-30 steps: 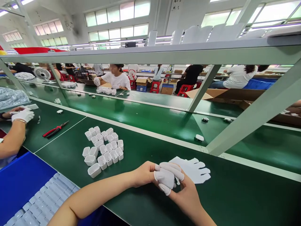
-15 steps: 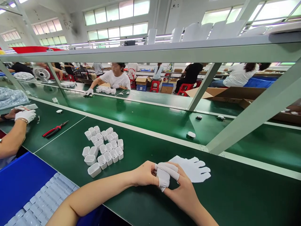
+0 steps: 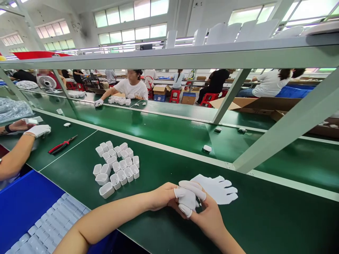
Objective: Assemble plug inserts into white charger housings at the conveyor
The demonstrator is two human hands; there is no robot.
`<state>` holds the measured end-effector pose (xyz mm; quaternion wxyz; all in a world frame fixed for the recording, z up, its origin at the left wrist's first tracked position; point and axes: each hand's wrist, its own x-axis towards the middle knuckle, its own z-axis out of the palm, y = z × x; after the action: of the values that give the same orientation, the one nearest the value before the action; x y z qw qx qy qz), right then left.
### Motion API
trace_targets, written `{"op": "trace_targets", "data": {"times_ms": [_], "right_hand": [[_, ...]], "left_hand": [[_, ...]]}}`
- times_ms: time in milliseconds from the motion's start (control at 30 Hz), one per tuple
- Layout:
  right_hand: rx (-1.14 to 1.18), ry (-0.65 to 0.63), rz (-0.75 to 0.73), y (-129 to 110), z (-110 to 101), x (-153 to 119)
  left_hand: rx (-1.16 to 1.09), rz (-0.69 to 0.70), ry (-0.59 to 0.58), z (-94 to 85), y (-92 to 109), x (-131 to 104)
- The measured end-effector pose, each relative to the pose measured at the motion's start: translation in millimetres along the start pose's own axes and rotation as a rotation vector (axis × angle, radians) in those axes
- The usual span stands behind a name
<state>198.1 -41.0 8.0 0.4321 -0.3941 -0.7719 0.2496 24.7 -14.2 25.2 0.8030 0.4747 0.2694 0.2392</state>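
Note:
Both my hands meet over the green work surface (image 3: 148,225), near a white glove (image 3: 218,190) lying flat with its fingers spread to the right. Bunched white fabric (image 3: 186,199) sits between my left hand (image 3: 164,196) and my right hand (image 3: 208,208). My left fingers close on it from the left, partly hidden behind it. My right thumb and fingers grip it from the other side, and white covering shows over some fingertips. Left of my hands, several small white open cups (image 3: 116,169) stand in a cluster.
Red-handled pliers (image 3: 63,145) lie left of the cups. A co-worker's gloved hand (image 3: 38,131) is at the far left. Slanted metal posts (image 3: 286,127) rise at the right. A blue bin (image 3: 29,197) holds white parts. Small parts (image 3: 207,149) lie on the green belt.
The bunched fabric has turned and spread between my hands, and my fingers have shifted around it. Small parts on the belt have moved left. The co-worker's gloved hand at the left has moved right.

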Motion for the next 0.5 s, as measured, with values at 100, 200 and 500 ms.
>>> {"op": "trace_targets", "data": {"times_ms": [100, 200, 500], "right_hand": [[-0.034, 0.036, -0.034, -4, 2, 2], [-0.101, 0.065, -0.11, -9, 3, 5], [-0.234, 0.07, -0.285, -10, -2, 7]], "left_hand": [[0.078, 0.037, 0.054, -0.3, 0, -1], [0.127, 0.054, 0.081, -1.2, -1, -1], [0.264, 0.141, 0.157, -0.4, -6, -2]]}}
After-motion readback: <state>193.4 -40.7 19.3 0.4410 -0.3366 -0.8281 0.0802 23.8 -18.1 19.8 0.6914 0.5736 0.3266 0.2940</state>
